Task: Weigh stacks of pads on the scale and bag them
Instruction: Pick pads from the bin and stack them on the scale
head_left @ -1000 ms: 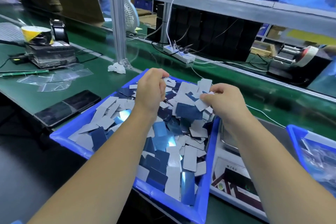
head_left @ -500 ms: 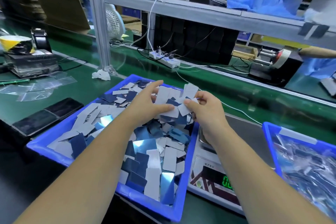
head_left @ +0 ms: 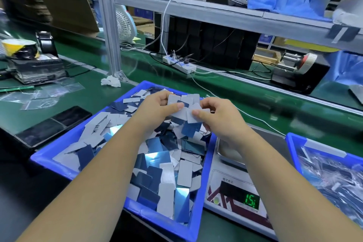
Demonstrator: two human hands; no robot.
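Many grey and blue pads [head_left: 149,155] lie loose in a blue bin [head_left: 59,155], and both hands hold a small bunch of them just above the pile. The left hand [head_left: 157,108] and right hand [head_left: 218,118] each pinch pads with thumb and fingers. Right beside the bin sits the scale [head_left: 233,194], its green numbers lit.

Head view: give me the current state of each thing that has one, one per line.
Left hand: holds a bunch of pads above the bin.
Right hand: fingers pinch the same bunch.
Bunch of pads: lifted, fanned out, not squared.
Blue bin: filled with loose pads.
Scale: on, green digits lit.
Right blue bin: holds clear bags.
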